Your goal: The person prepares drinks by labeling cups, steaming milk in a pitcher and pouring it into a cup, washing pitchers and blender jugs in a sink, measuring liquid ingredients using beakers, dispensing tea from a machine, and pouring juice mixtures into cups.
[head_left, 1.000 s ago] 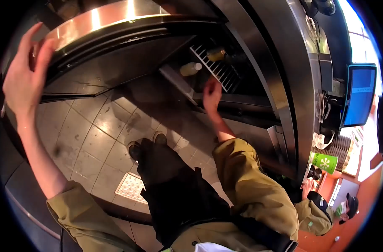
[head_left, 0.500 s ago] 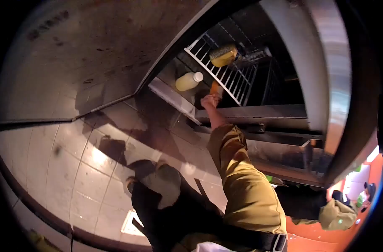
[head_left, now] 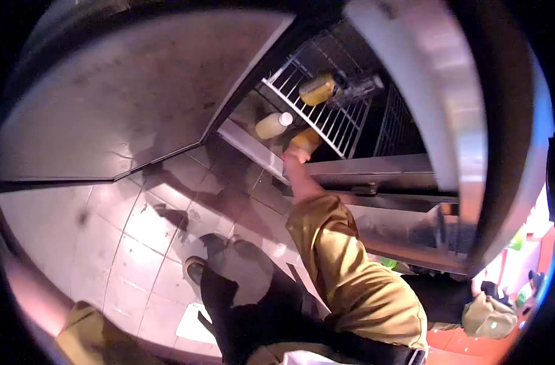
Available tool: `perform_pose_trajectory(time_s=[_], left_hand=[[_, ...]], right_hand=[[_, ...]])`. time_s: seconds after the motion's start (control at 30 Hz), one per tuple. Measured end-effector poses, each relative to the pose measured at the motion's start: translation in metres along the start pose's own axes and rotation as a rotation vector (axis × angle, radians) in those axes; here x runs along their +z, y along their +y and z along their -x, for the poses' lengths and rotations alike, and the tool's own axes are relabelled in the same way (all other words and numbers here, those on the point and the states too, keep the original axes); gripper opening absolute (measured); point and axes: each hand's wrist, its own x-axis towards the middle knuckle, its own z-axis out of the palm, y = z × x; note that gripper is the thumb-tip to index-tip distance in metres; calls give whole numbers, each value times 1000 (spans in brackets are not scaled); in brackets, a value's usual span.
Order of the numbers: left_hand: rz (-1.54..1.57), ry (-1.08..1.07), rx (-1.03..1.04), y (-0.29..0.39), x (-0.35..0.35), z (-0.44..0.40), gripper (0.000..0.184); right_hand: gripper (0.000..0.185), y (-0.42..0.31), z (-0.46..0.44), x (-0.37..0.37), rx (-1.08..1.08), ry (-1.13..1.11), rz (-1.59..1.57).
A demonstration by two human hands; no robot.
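Reaching into the open cabinet (head_left: 405,161), your right hand (head_left: 297,153) has its grip closed around an orange item (head_left: 308,140). The item sticks out past your fingers towards the cabinet's interior, slanted, close to the front edge of the wire rack (head_left: 294,104); blur hides what it is. Your left forearm (head_left: 37,292) shows at the lower left, but its hand is out of view, so you cannot tell what that grip is doing.

Inside the cabinet, just beside the orange item, you have a white-capped bottle (head_left: 270,126) with pale, yellowish contents, near the light sill (head_left: 251,148). On the rack is a yellow jar (head_left: 316,90) with a dark end, and next to it a clear container (head_left: 364,88); you can't make out what either holds. The broad door panel (head_left: 131,91) stands open on the other side of the sill, over the tiled floor (head_left: 128,255). A co-worker (head_left: 489,314) is at the far right.

Compared with a second ago, your left hand has left the door's edge, and your right hand, then with nothing visible in it, now has the orange item. Since the half-second-old view, more of that item shows, and your hand sits slightly nearer the sill.
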Motion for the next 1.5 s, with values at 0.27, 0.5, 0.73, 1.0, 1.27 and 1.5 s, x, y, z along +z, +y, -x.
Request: perform_pose_trajectory(time_s=[0.27,0.5,0.73,1.0,1.27,1.5], left_hand=[[-99,-178,-351,74,-30,-1,30],[754,-387,-535,166,-166,72,52],[638,-611,-996,245,-368,176,104],[58,194,-1431,234,-520,212,81],[146,571,-1569,254,-663,253,83],[1012,521,-1291,197,-715,316,103]], right_hand=[[57,52,227,-171,-444,-537,-23],[52,-29,418,-499,-1137,-1117,224],[49,-100,525,-622,-1421,-1353,105],[32,-142,756,-715,-2503,-1176,-413],[23,-91,913,-801,-3152,-1621,-869],[24,-113,1029,-848,-3839,-2113,-1445]])
